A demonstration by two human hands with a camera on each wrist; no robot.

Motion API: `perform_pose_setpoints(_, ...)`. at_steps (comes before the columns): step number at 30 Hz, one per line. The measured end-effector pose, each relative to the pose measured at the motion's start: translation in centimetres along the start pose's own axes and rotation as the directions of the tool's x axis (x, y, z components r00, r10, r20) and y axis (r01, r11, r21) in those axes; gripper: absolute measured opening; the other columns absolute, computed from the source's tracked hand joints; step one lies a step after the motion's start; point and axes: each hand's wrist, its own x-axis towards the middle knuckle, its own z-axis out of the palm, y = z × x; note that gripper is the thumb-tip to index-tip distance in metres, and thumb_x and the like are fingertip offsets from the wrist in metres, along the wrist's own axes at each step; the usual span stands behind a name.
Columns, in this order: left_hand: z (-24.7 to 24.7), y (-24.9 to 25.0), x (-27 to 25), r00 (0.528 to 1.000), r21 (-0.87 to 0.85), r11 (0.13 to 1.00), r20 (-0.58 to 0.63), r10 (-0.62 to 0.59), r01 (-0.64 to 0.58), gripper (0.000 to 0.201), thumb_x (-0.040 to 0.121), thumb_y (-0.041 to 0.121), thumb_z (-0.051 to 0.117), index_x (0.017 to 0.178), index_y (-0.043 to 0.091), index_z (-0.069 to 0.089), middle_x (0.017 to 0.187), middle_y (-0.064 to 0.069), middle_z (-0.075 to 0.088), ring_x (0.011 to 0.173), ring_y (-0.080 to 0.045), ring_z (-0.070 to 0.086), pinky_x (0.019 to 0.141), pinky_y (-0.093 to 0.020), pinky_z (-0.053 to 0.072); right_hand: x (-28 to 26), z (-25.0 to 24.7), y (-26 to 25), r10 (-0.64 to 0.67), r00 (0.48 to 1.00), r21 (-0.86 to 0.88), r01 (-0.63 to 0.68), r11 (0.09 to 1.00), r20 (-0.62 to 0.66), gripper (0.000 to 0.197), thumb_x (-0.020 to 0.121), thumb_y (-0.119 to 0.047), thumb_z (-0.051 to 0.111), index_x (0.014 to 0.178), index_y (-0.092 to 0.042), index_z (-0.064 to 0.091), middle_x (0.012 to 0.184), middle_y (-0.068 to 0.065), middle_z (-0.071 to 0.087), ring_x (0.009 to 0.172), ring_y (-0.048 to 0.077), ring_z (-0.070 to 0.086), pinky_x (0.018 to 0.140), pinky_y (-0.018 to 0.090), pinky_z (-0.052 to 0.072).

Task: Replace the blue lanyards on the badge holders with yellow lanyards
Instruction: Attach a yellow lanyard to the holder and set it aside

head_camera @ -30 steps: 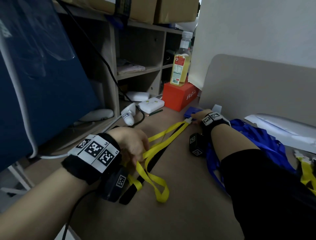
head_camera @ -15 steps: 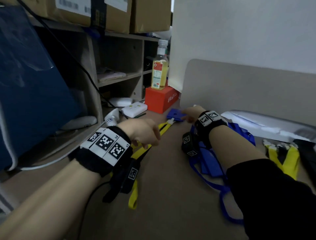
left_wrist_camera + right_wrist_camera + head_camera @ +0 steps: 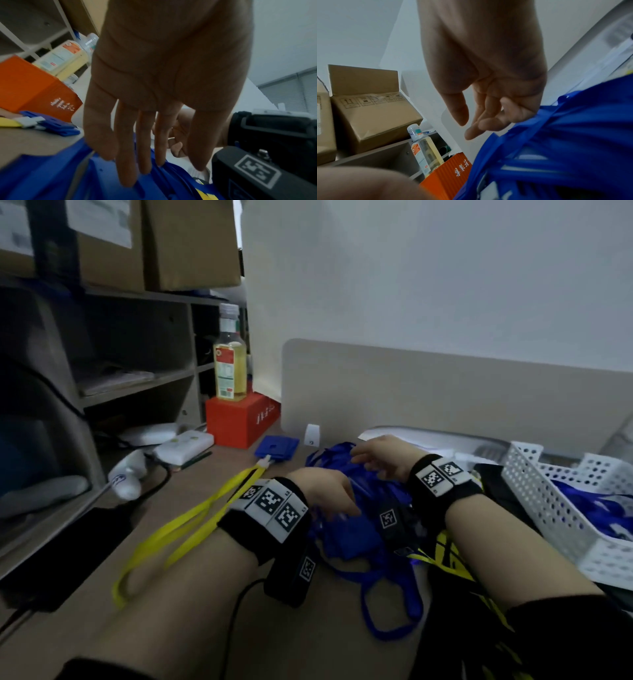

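On the tabletop (image 3: 212, 604), one holder (image 3: 276, 447) already clipped to yellow lanyard (image 3: 191, 518). Blue pile (image 3: 356, 535) left to redo, many holders seemingly. Left hand (image 3: 325, 491) flat, fingers straight on pile; right hand (image 3: 380, 455) loosely curled, holding nothing.

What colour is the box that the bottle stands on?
The box under the bottle is orange-red with pale lettering, clearest in the left wrist view.

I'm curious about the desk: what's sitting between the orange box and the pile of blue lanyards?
A blue badge holder with the yellow lanyard clipped on lies flat between the orange box and the blue lanyards, seen in the head view.
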Motion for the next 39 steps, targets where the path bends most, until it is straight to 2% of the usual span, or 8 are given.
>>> perform_pose_setpoints(9, 1.5, 3.0, 2.8, 0.984, 0.396, 0.917, 0.175, -0.037, -0.036, 0.093, 0.077, 0.048, 0.075, 0.15, 0.022, 0.025, 0.156, -0.003, 0.026, 0.139, -0.027, 0.029, 0.109, -0.035, 0.032, -1.8, -2.8, 2.9, 0.012, 0.996, -0.114, -0.002, 0.994, 0.09, 0.011, 0.096, -0.021, 0.053, 0.091, -0.018, 0.062, 0.084, -0.004, 0.068, 0.043, 0.001, 0.044, 0.051, 0.02, 0.021)
perform_pose_setpoints(15, 1.6, 2.6, 2.6, 0.993, 0.434, 0.901, 0.098, -0.06, 0.011, 0.105, 0.072, 0.049, 0.077, 0.152, 0.027, 0.013, 0.152, -0.011, 0.028, 0.136, -0.034, 0.03, 0.098, -0.039, 0.039, -2.3, -2.7, 3.7, 0.002, 0.992, -0.161, 0.018, 0.987, 0.123, 0.009, 0.096, -0.022, 0.055, 0.091, -0.018, 0.062, 0.084, -0.003, 0.069, 0.043, -0.001, 0.052, 0.05, 0.02, 0.024)
perform_pose_setpoints(21, -0.7, 0.9, 1.2, 0.999, -0.065, 0.997, -0.025, 0.03, -0.032, 0.107, 0.065, 0.052, 0.081, 0.148, 0.039, 0.014, 0.144, -0.001, 0.037, 0.119, -0.024, 0.048, 0.089, -0.035, 0.05, -3.4, -2.6, 3.6, -0.16, 0.987, -0.02, 0.16, 0.987, 0.016, 0.021, 0.098, -0.031, 0.05, 0.108, -0.018, 0.063, 0.09, -0.005, 0.068, 0.07, 0.004, 0.057, 0.052, 0.019, 0.03)
perform_pose_setpoints(25, -0.5, 0.4, -0.1, 0.963, -0.697, 0.672, -0.108, 0.247, -0.25, 0.073, 0.077, 0.025, 0.075, 0.135, 0.039, 0.033, 0.127, -0.004, 0.054, 0.109, -0.025, 0.06, 0.099, -0.043, 0.046, -4.3, -1.7, 3.7, -0.27, 0.952, 0.346, 0.208, 0.915, 0.143, 0.04, 0.101, -0.04, 0.037, 0.12, -0.015, 0.062, 0.107, 0.005, 0.069, 0.093, 0.018, 0.063, 0.073, 0.026, 0.05)
perform_pose_setpoints(30, 0.2, -0.5, -0.2, 0.906, -0.917, 0.21, -0.259, 0.335, -0.34, 0.055, 0.055, 0.043, 0.067, 0.106, 0.03, 0.05, 0.115, -0.013, 0.055, 0.108, -0.031, 0.051, 0.089, -0.037, 0.052, -5.3, -1.0, 4.5, -0.31, 0.929, 0.381, 0.217, 0.899, 0.202, 0.051, 0.102, -0.043, 0.033, 0.13, -0.007, 0.055, 0.109, 0.012, 0.065, 0.093, 0.023, 0.063, 0.076, 0.029, 0.052)
perform_pose_setpoints(34, 1.1, -1.0, 0.5, 0.902, -0.951, 0.032, -0.279, 0.33, -0.306, 0.07, 0.057, 0.039, 0.065, 0.123, 0.025, 0.047, 0.127, -0.014, 0.057, 0.113, -0.031, 0.057, 0.088, -0.042, 0.054, -5.2, -0.9, 5.6, -0.361, 0.93, 0.351, 0.318, 0.881, 0.063, 0.033, 0.102, -0.023, 0.043, 0.103, 0.003, 0.062, 0.058, 0.005, 0.057, 0.046, 0.01, 0.047, 0.047, 0.02, 0.036)
perform_pose_setpoints(36, 1.6, -1.1, 0.7, 0.906, -0.96, -0.04, -0.275, 0.323, -0.277, 0.073, 0.062, 0.026, 0.061, 0.133, 0.013, 0.044, 0.133, -0.019, 0.054, 0.114, -0.034, 0.057, 0.091, -0.047, 0.052, -5.2, -1.1, 6.4, -0.388, 0.921, 0.382, 0.356, 0.853, 0.009, 0.03, 0.101, -0.021, 0.045, 0.085, -0.002, 0.062, 0.048, 0.002, 0.047, 0.04, 0.008, 0.036, 0.045, 0.02, 0.029)
perform_pose_setpoints(39, 1.9, -0.3, 0.9, 0.936, -0.956, -0.038, -0.291, 0.196, -0.289, 0.045, 0.085, 0.005, 0.047, 0.13, 0.005, 0.05, 0.133, -0.021, 0.055, 0.104, -0.032, 0.062, 0.082, -0.044, 0.057, -5.1, -1.2, 7.1, -0.43, 0.894, 0.45, 0.437, 0.779, -0.125, 0.034, 0.101, -0.017, 0.045, 0.07, -0.005, 0.052, 0.041, -0.004, 0.039, 0.039, 0.007, 0.032, 0.042, 0.017, 0.027)
